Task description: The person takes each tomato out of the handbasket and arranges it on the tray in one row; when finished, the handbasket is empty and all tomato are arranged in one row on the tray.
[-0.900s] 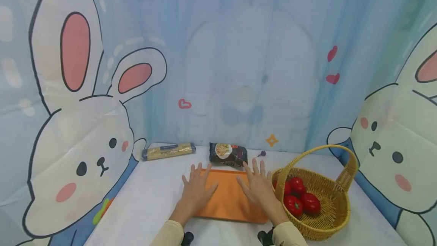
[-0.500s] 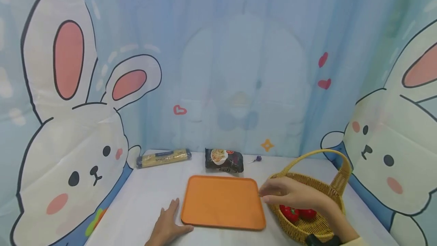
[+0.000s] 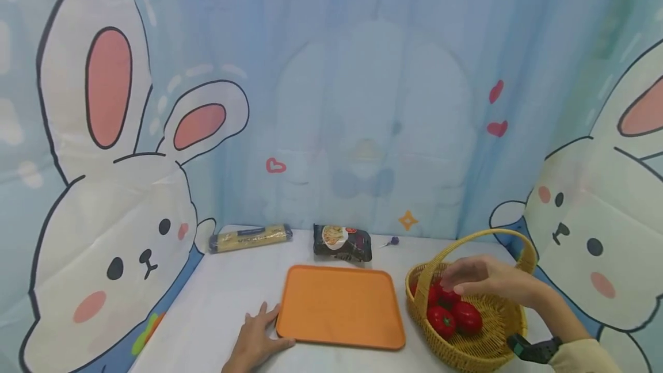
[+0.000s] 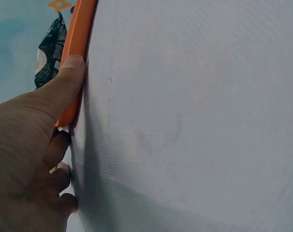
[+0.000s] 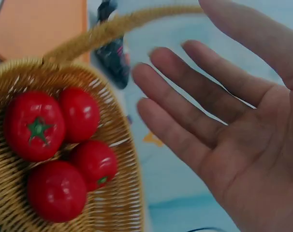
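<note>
An orange tray (image 3: pixel 339 307) lies flat on the white-covered table. At its near left corner is my left hand (image 3: pixel 254 339), fingers spread along the side. In the left wrist view, my left thumb (image 4: pixel 71 72) rests straight against the tray's orange rim (image 4: pixel 79 34). My right hand (image 3: pixel 487 278) hovers over the wicker basket (image 3: pixel 510 327), holding nothing. Several red tomatoes (image 3: pixel 468 318) with green stem stars sit in the basket's left part. In the right wrist view, the right palm (image 5: pixel 255 154) shows beside the basket's rim, its fingers relaxed and apart from the tomatoes (image 5: pixel 57 191).
The basket's tall arched handle (image 3: pixel 479 235) rises near the right hand. Behind the tray lie a dark food packet (image 3: pixel 342 242), a yellow spaghetti pack (image 3: pixel 251 238) and a small dark purple item (image 3: pixel 395 240). A blue cartoon curtain (image 3: pixel 331 102) stands behind the table.
Both hands have parted from above the tray. The left moved down to the tray's near left corner; the right moved across to above the basket.
</note>
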Demonstrator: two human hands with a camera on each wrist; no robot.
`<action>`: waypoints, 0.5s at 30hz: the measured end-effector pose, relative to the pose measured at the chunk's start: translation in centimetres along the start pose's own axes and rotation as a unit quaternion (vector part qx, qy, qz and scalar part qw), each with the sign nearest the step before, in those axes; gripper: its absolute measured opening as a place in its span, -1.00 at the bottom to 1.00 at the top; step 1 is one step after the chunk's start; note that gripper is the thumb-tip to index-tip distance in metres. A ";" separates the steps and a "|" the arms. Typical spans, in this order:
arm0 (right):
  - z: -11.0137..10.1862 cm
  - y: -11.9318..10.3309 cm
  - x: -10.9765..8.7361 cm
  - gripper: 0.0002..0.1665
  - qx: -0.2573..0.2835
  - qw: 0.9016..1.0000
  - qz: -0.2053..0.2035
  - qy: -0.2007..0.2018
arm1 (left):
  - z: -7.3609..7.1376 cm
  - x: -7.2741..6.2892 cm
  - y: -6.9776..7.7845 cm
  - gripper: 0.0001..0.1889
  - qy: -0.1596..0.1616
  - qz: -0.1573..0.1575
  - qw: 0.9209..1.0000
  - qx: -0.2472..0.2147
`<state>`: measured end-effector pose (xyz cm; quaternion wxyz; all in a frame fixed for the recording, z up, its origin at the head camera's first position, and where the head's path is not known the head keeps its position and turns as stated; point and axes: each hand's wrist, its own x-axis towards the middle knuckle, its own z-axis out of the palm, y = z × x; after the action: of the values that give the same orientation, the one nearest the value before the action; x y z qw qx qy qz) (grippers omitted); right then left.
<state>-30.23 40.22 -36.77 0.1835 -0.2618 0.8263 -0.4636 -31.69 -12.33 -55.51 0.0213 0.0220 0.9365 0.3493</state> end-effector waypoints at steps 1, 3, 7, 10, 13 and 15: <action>-0.3 0.7 0.2 -0.58 -0.004 1.000 0.010 0.016 | 0.0 0.0 0.0 0.01 -0.001 -0.002 1.000 0.000; -0.7 2.0 0.7 -0.53 -0.012 0.998 0.035 0.052 | -0.1 0.0 0.0 0.01 -0.003 -0.005 1.000 0.000; -1.3 4.8 1.3 -0.41 -0.011 0.990 0.075 0.121 | -0.1 0.0 0.1 0.00 -0.002 -0.005 1.000 0.000; -1.6 6.7 1.3 -0.35 -0.009 0.981 0.103 0.164 | -0.1 0.0 0.2 0.00 -0.005 -0.012 1.000 0.000; -1.7 8.2 1.3 -0.29 -0.014 0.970 0.135 0.200 | 0.1 0.0 0.1 0.00 -0.010 -0.025 1.000 0.002; -1.7 8.9 1.5 -0.26 -0.009 0.966 0.151 0.211 | 0.1 0.0 0.1 0.00 -0.013 -0.033 0.999 0.005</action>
<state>-34.67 44.31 -43.64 0.0700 -0.0317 0.8805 -0.4678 -31.67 -12.19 -55.56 0.0451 -0.0042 0.9382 0.3432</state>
